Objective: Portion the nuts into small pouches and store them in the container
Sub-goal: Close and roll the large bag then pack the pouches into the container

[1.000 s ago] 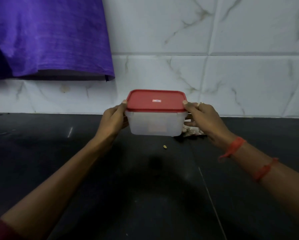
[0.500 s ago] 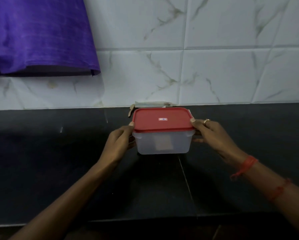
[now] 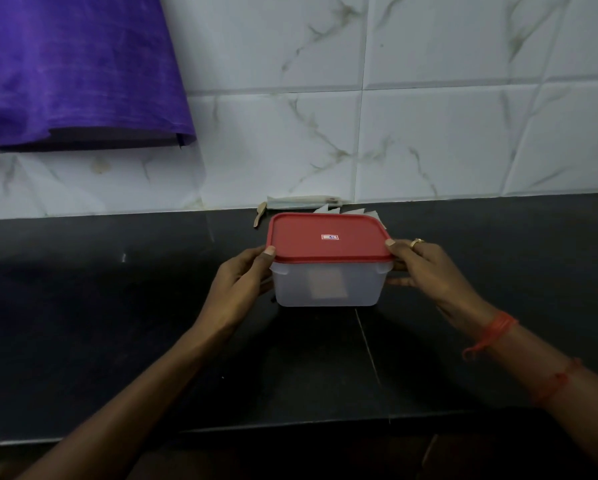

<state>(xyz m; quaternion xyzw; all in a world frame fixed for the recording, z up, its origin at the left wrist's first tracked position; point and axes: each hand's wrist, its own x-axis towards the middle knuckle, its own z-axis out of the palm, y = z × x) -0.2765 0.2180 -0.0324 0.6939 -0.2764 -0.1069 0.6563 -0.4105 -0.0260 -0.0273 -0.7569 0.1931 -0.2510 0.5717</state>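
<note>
A translucent plastic container (image 3: 328, 284) with a red lid (image 3: 327, 237) stands on the black counter (image 3: 117, 306), lid closed. My left hand (image 3: 243, 282) grips its left side, thumb on the lid's edge. My right hand (image 3: 425, 268) grips its right side, thumb on the lid's corner, a ring on one finger. A pale shape shows faintly through the container's front wall; its contents are otherwise hidden. Small white pouches (image 3: 356, 212) peek out just behind the container.
A wooden spoon (image 3: 260, 216) and a long white packet (image 3: 304, 200) lie against the tiled wall behind the container. A purple cloth (image 3: 76, 71) hangs at the upper left. The counter's front edge (image 3: 290, 427) runs near the bottom.
The container, held up in both hands a second ago, has come down onto the counter. Both hands keep the same hold on its sides.
</note>
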